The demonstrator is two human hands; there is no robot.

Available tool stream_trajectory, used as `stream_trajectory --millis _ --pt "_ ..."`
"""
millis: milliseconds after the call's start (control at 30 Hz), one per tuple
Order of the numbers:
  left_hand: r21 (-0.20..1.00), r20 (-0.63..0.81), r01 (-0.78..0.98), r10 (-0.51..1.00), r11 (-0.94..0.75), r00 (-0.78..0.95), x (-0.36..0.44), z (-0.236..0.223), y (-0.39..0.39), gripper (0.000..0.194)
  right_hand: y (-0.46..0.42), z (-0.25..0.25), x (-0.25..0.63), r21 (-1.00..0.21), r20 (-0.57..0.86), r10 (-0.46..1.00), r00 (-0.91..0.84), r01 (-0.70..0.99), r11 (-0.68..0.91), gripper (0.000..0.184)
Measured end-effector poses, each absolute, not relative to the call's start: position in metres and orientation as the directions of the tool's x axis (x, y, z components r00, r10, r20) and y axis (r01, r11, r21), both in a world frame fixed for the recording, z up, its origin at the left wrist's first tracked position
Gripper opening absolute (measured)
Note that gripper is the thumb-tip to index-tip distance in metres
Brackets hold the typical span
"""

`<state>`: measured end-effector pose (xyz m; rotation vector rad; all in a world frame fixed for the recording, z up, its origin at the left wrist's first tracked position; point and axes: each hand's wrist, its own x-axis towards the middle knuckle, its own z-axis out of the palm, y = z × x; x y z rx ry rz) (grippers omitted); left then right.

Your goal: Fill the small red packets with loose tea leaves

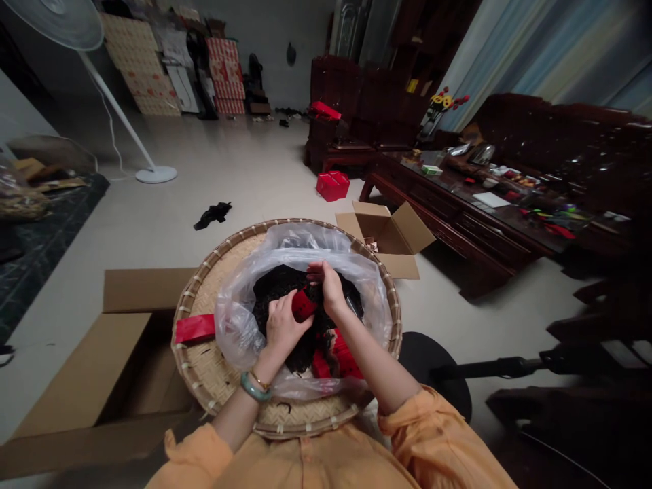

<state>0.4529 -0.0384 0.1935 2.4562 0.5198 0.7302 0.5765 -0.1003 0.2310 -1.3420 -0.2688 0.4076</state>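
A round woven bamboo tray (214,360) sits in front of me, holding a transparent plastic bag (239,319) with its mouth spread open. Inside the bag lies a heap of dark, dried, tea-like leaves (275,292). My left hand (282,327), with a green bangle and a gold bracelet on its wrist, pinches a small red packet (304,305) over the heap. My right hand (326,282) has its fingers curled into the leaves just beside that packet. Further red packets (340,358) lie in the bag, and another red packet (195,329) rests on the tray's rim.
An open cardboard box (86,380) stands to the left of the tray, and a smaller one (384,234) lies beyond it. A dark wooden table (458,204) cluttered with items stands at right, and a red box (333,185) sits on the tiled floor.
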Motion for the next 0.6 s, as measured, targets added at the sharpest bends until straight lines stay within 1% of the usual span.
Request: stream_trajectory --millis 100,133,233,300,367,433,500,600 --pt "0.637 0.354 0.143 0.452 -0.758 0.819 0.452 0.189 -0.03 0.063 -0.096 0.233 0.58 -0.986 -0.023 0.444 0.896 -0.094 0.14 0.051" --pt "0.676 0.321 0.12 0.437 -0.727 0.84 0.452 0.187 -0.025 0.06 -0.096 0.233 0.58 -0.988 -0.011 0.456 0.89 -0.079 0.131 0.052" --pt "0.793 0.206 0.083 0.393 -0.604 0.896 0.452 0.184 -0.01 0.043 -0.095 0.236 0.579 -0.992 0.025 0.514 0.857 -0.044 0.122 0.053" --pt "0.819 0.167 0.091 0.386 -0.566 0.907 0.452 0.184 -0.002 0.036 -0.095 0.24 0.575 -0.99 0.045 0.56 0.827 -0.036 0.134 0.053" --pt "0.812 0.153 0.112 0.396 -0.572 0.906 0.453 0.185 0.002 0.035 -0.095 0.245 0.571 -0.985 0.066 0.609 0.791 -0.046 0.166 0.053" --pt "0.807 0.146 0.13 0.407 -0.577 0.902 0.454 0.186 0.003 0.036 -0.095 0.252 0.569 -0.975 0.068 0.653 0.754 -0.088 0.204 0.054" --pt "0.81 0.147 0.131 0.414 -0.571 0.898 0.454 0.184 0.003 0.037 -0.096 0.257 0.57 -0.95 0.041 0.671 0.74 -0.18 0.256 0.055" --pt "0.833 0.163 0.104 0.421 -0.543 0.892 0.452 0.179 0.004 0.035 -0.101 0.259 0.578 -0.856 -0.027 0.651 0.759 -0.353 0.377 0.055"
